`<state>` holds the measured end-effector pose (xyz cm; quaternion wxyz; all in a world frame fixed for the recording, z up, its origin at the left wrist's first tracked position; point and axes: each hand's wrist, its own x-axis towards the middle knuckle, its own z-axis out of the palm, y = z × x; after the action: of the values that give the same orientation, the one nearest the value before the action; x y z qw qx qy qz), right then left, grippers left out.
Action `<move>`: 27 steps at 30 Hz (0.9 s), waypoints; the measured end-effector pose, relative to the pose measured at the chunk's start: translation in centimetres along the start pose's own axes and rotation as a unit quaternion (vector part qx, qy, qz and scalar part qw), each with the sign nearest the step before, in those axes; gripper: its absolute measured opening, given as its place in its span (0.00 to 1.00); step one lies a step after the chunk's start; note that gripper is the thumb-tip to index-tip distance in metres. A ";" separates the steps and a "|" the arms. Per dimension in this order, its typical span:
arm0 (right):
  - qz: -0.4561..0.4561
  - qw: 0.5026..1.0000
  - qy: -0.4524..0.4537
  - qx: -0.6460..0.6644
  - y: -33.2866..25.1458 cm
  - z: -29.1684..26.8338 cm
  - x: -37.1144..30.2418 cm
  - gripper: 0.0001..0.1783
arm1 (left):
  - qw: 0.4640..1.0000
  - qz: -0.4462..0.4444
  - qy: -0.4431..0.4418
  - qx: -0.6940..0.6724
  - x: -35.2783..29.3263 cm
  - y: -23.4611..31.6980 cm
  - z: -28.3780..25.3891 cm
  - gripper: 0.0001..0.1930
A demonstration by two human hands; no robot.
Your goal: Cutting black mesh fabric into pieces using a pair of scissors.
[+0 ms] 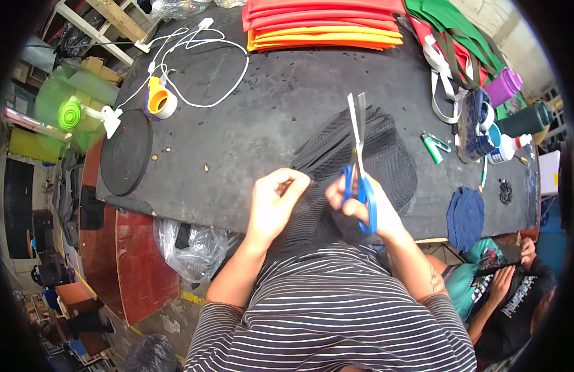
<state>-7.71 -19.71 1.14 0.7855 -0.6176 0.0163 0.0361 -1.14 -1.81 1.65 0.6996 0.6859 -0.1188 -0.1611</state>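
Observation:
Black mesh fabric [386, 155] lies over the front edge of the dark table and hangs down against my striped shirt. My left hand [276, 201] pinches an edge of this mesh between thumb and fingertips. In my right hand [376, 208] are blue-handled scissors [368, 201], gripped by the finger loops. Their metal blades point away from me above the mesh and stand slightly apart. No material shows between the blades.
Stacked red and orange fabric [324, 25] sits at the back. Left are a tape roll [162, 102], white cable [237, 80], black webbing roll [127, 152] and spinning green fan [70, 113]. Right are a green cutter [433, 149], bottles [503, 87] and navy fabric [465, 217]. People [503, 291] sit beyond.

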 end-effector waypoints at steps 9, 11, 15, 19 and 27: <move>-0.073 0.996 0.014 0.045 -9.0 -0.4 5.9 0.14 | 0.974 -0.071 -0.167 -0.134 1.5 2.6 -0.9 0.08; -0.162 0.985 0.039 0.031 -13.2 -3.0 6.4 0.15 | 0.956 -0.063 -0.255 -0.128 1.0 2.7 -1.4 0.09; -0.194 0.977 0.073 0.052 -19.4 -8.8 5.3 0.15 | 0.964 -0.022 -0.260 -0.056 0.4 3.3 -0.2 0.14; -0.213 0.974 -0.014 0.078 -21.4 -11.3 4.1 0.19 | 0.965 0.091 -0.232 0.087 0.4 3.9 0.7 0.13; -0.211 0.963 0.054 -0.158 -22.0 -12.9 3.7 0.23 | 0.971 -0.086 -0.223 0.030 1.2 6.9 -1.9 0.08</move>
<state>-2.08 -37.32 19.17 0.6657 -0.7243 -0.0779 -0.1618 1.14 -0.51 8.46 0.6178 0.6611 -0.2176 -0.3659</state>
